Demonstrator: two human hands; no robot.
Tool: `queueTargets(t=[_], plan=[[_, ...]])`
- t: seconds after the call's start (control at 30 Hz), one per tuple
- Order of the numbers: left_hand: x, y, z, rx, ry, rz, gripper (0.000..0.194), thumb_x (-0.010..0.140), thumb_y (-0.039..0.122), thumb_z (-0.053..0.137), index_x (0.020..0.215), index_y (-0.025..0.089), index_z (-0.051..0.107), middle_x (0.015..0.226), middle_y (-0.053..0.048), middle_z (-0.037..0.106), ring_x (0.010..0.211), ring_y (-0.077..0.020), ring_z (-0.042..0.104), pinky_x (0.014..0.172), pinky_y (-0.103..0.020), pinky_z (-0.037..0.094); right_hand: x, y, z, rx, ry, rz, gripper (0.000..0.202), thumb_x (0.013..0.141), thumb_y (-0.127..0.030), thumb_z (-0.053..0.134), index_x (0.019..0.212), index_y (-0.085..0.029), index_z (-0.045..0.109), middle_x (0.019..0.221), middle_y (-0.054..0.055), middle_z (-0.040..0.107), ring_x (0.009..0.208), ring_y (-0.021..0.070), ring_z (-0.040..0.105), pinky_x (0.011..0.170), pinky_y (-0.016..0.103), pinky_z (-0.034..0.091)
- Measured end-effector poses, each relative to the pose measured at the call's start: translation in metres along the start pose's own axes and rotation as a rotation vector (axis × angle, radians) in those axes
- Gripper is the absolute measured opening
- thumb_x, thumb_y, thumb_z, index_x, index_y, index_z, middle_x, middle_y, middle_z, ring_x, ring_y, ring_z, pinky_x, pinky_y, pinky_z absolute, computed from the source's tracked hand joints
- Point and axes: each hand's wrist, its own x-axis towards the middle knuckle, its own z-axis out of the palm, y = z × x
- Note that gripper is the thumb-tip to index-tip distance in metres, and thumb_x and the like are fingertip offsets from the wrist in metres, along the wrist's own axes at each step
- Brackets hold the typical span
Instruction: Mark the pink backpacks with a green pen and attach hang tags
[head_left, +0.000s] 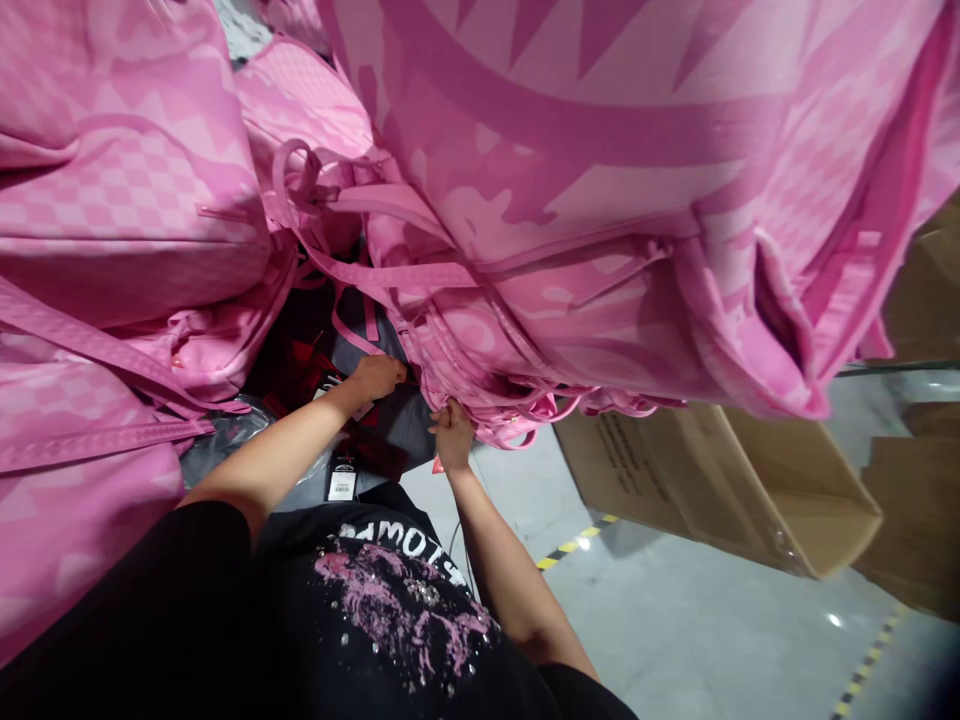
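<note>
Large pink patterned backpacks (585,170) hang over my hands, with straps and webbing dangling from them. My left hand (379,378) is closed beside the lower straps, above dark grey fabric; what it pinches is too small to make out. Just to its right, my right hand (453,432) has its fingers curled at the lower edge of the pink straps (502,405); its grip is partly hidden. A small red tag (438,464) shows beneath that hand. A black and white tag (343,480) lies on the dark items below my left forearm.
More pink backpacks (127,200) are piled on the left, beside clear plastic wrapping (232,430). An open cardboard box (675,480) stands on the grey floor (645,590) at the right, near yellow and black tape (576,542). Another brown carton (911,510) is at the far right.
</note>
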Motion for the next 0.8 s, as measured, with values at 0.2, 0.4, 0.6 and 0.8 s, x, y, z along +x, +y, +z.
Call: queueTargets(t=[0.2,0.4,0.6,0.8], plan=[[0.017,0.019,0.023,-0.122,-0.016,0.050,0.024,0.095,0.032,0.058,0.110,0.015,0.066,0.112,-0.008,0.068,0.107,-0.0213,0.063,0.096,-0.045,0.050,0.001,-0.006,0.004,-0.014,0.009,0.022,0.044,0.096,-0.034,0.031,0.125,-0.013,0.057,0.089,0.007,0.073,0.056,0.0136,0.065,0.064,0.026,0.051],[0.033,0.017,0.027,-0.325,-0.117,0.190,0.024,0.093,0.030,0.057,0.106,0.015,0.071,0.101,-0.005,0.073,0.093,-0.0187,0.067,0.084,-0.030,0.052,-0.003,-0.011,-0.014,-0.116,0.009,0.130,0.028,0.093,-0.025,0.037,0.091,-0.019,0.065,0.076,0.000,0.070,0.052,0.0108,0.060,0.055,0.022,0.044],[0.013,0.005,0.029,-0.479,-0.080,0.349,0.051,0.074,0.013,0.072,0.124,0.017,0.059,0.120,-0.004,0.068,0.104,-0.0154,0.064,0.087,-0.022,0.050,0.006,-0.014,-0.041,-0.157,-0.210,0.301,0.012,0.092,-0.024,0.057,0.090,-0.016,0.065,0.070,-0.002,0.066,0.051,0.0096,0.058,0.051,0.022,0.045],[0.003,0.021,0.041,-0.433,0.187,0.316,0.026,0.090,0.009,0.046,0.103,0.015,0.068,0.105,-0.006,0.068,0.096,-0.0150,0.064,0.090,-0.026,0.049,0.024,-0.018,-0.049,-0.180,-0.444,0.412,0.022,0.096,-0.034,0.059,0.094,-0.013,0.063,0.079,-0.001,0.064,0.063,0.0088,0.060,0.058,0.023,0.053]])
